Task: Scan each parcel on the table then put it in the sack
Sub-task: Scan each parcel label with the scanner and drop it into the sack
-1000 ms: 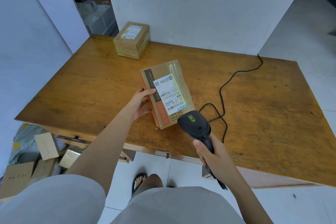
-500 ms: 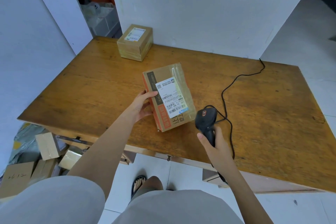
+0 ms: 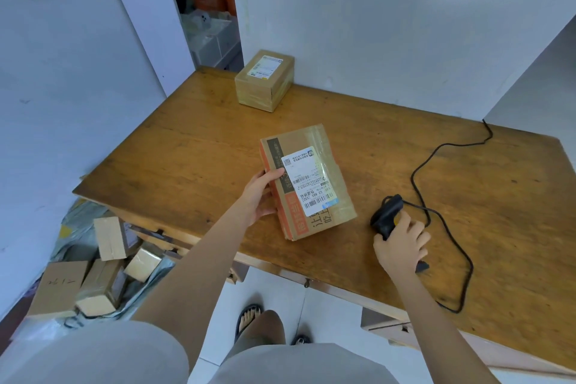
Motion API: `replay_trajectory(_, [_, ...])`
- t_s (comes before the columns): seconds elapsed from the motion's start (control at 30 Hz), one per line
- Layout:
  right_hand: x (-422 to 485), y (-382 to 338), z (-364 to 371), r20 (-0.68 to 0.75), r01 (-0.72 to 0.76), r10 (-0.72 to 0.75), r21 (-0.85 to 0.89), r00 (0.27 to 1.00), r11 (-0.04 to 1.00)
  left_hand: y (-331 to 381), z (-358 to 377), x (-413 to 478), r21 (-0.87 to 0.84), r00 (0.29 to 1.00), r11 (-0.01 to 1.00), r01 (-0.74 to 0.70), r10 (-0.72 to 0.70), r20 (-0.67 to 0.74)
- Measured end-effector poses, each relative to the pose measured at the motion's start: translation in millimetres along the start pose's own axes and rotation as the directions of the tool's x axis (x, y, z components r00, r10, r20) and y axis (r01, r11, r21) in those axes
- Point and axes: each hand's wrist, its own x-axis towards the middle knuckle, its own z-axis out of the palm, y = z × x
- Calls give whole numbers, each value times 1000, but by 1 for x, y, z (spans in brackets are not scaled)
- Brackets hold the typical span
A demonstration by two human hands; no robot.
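A flat cardboard parcel [image 3: 311, 178] with a white label and orange edge lies near the front of the wooden table [image 3: 389, 140]. My left hand [image 3: 260, 193] grips its left side, thumb on top. My right hand [image 3: 400, 245] is wrapped round the handle of the black barcode scanner [image 3: 386, 215], which rests low on the table to the right of the parcel, head pointing away. A smaller taped parcel [image 3: 265, 79] stands at the table's back edge by the wall. A grey sack [image 3: 74, 227] lies on the floor to the left, holding several boxes.
The scanner's black cable [image 3: 436, 153] loops over the right half of the table to the wall. Drawers with handles sit under the table's front edge. My feet in sandals stand on white floor tiles below. An open doorway with an orange bag is at the back left.
My right hand has swung the scanner away from the parcel's label to the right and lowered it onto the table. My left hand keeps its hold on the parcel.
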Motion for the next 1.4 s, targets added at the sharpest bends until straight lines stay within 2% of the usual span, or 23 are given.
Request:
replay_trajectory(0.1, [-9,-25,0,-210,143,-108,157,972,977,1,-5,0,-8,1000,1000,-3,3,-2])
replay_trajectory(0.13, [-12,-35,0,-238,197,-145,212,960,957,2,-7,-1,-20,1000,1000,0,0,-6])
replay_trajectory(0.17, [-14,-47,1,-223,240,-178,288,958,927,2,-9,-2,-38,1000,999,5,-5,-10])
replay_trajectory(0.23, [-19,-70,3,-91,269,-258,494,962,827,3,-15,-5,-90,1000,996,16,-17,-16])
replay_trajectory(0.33, [-30,-101,4,56,207,-345,707,937,676,7,-29,-15,-161,998,987,12,-21,-52])
replay_trajectory(0.47, [-46,-143,13,89,233,-420,719,903,655,20,-75,-35,-195,994,981,5,-26,-104])
replay_trajectory(0.63, [-88,-223,42,174,274,-530,701,830,659,40,-167,-68,-216,988,975,-48,14,-154])
replay_trajectory(0.8, [-160,-325,83,249,277,-629,738,736,616,47,-285,-111,-143,948,983,-117,67,-311])
replay_trajectory(0.93, [-233,-408,118,319,219,-686,788,653,575,55,-391,-150,-128,915,987,-95,36,-402])
replay_trajectory(1.07, [-295,-474,155,346,243,-755,801,557,547,56,-486,-178,-134,874,989,-70,-3,-485])
replay_trajectory(1.23, [-341,-531,202,446,254,-779,770,441,585,53,-560,-179,-186,824,977,-104,-20,-566])
replay_trajectory(1.4, [-351,-584,255,529,234,-740,724,417,649,59,-616,-139,-256,757,965,-58,-125,-641])
